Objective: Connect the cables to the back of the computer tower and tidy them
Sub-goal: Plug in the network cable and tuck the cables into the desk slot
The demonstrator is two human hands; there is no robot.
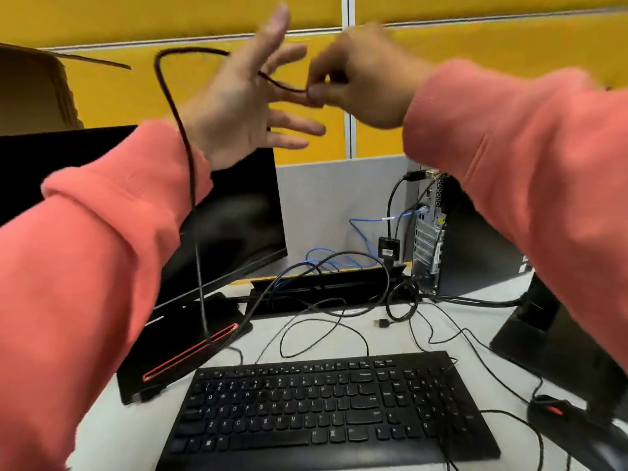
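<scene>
Both hands are raised high in front of the yellow partition. My right hand (356,79) pinches the end of a thin black cable (176,120) between thumb and fingers. The cable runs across my left hand (244,96), whose fingers are spread, loops up to the left, then drops past my left sleeve toward the desk. The computer tower (438,232) stands at the back right with its rear panel facing me. A blue network cable (367,220) and a black cable (390,202) are plugged into it. A loose black plug (383,323) lies on the desk.
A black keyboard (326,406) lies in front. A monitor (234,219) stands on the left with its red-striped base (190,351). A mouse (557,413) and a second black monitor stand (543,334) are at the right. Tangled cables (326,266) cover a black cable tray behind the keyboard.
</scene>
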